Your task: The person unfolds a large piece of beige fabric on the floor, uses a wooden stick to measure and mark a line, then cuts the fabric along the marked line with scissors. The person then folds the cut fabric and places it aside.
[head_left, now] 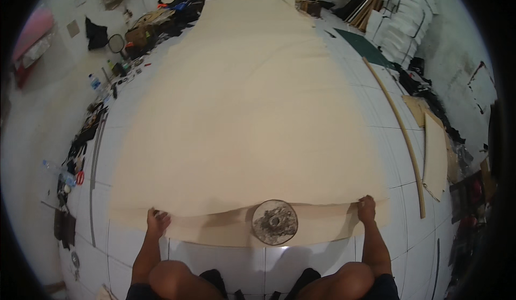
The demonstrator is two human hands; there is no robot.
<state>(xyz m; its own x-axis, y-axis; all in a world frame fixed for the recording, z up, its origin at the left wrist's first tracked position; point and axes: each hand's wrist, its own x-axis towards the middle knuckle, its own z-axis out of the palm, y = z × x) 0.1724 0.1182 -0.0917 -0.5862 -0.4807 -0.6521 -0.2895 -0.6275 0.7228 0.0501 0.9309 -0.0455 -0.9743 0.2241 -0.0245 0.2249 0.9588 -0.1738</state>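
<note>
A long cream sheet of fabric (242,112) lies spread over the tiled floor, from just in front of my knees to the far end of the room. Its upper layer has an edge lifted slightly off the layer beneath. My left hand (158,221) pinches that edge near the left corner. Near the right corner, my right hand (366,209) grips the same edge with closed fingers. Between the hands, a round, worn disc-shaped weight (274,222) with a central hole rests on the near strip of fabric.
Along the right lies a long wooden stick (400,122), with a rolled cream piece (434,155) beyond it. White strapped bundles (406,20) are stacked at the far right. At the left are a metal ruler (98,149), red-handled scissors (80,178) and a plastic bottle (60,172).
</note>
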